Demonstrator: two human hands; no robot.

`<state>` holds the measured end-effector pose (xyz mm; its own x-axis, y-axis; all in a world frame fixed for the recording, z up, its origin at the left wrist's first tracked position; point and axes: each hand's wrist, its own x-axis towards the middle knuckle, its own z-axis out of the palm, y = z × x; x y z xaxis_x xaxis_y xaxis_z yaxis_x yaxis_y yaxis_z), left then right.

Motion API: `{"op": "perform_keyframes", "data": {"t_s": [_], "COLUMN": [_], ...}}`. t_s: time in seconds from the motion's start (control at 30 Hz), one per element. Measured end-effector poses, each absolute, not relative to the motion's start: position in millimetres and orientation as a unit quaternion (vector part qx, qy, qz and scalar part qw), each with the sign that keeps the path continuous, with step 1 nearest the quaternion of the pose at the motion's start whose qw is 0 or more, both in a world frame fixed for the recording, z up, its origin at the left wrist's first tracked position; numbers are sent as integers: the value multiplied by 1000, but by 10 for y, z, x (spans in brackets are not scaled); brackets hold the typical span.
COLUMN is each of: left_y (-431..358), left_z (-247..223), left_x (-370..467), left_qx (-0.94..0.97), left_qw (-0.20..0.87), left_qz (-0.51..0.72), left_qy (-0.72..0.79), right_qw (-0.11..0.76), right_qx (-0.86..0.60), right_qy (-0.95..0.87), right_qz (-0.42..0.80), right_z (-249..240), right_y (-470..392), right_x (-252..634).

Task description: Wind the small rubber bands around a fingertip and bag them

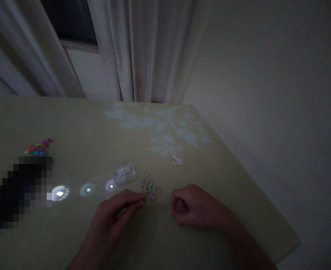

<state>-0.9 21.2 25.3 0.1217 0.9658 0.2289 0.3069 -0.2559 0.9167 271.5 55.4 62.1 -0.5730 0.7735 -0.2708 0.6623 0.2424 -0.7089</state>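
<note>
A small pile of thin coloured rings (pixel 148 185) lies on the table between my hands. My left hand (pixel 117 212) is at the pile's near left edge, thumb and forefinger pinched on a small pale item too tiny to make out. To the right of the rings, my right hand (pixel 192 205) rests with its fingers curled round; what they hold, if anything, is hidden. A clear divided plastic box (pixel 124 172) sits behind my left hand. Small white pieces (pixel 178 161) lie beyond my right hand.
The pale green table (pixel 78 232) has a leaf pattern near its far right corner. Several bright coloured pieces (pixel 38 147) lie at the far left, with a dark blurred-out patch in front of them. Curtains (pixel 154 48) hang behind the table, and a wall stands at the right.
</note>
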Motion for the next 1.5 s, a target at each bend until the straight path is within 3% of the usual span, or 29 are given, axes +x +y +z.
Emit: {"op": "perform_keyframes", "data": {"t_s": [0.1, 0.2, 0.57, 1.03, 1.3, 1.4, 1.5], "left_y": [149, 114, 174, 146, 151, 137, 147], "left_z": [255, 244, 206, 230, 224, 257, 300], "left_x": [87, 145, 47, 9, -18, -17, -21], "left_qx": [642, 632, 697, 679, 655, 580, 528], "left_qw": [420, 435, 431, 489, 423, 435, 451], "left_qz": [442, 430, 450, 401, 492, 525, 535], "left_qy": [465, 476, 356, 373, 387, 446, 481], "right_qw": [198, 263, 265, 282, 284, 319, 290], "right_qx": [-454, -446, -405, -379, -403, -472, -493], "right_qy": [-718, -667, -556, -478, -545, -639, -746], "right_qz": [489, 536, 676, 741, 678, 516, 341], "right_z": [508, 379, 261, 185, 223, 174, 84], "right_y": [545, 493, 499, 538, 525, 559, 582], "right_x": [2523, 2336, 2222, 2228, 2188, 2135, 2096]}}
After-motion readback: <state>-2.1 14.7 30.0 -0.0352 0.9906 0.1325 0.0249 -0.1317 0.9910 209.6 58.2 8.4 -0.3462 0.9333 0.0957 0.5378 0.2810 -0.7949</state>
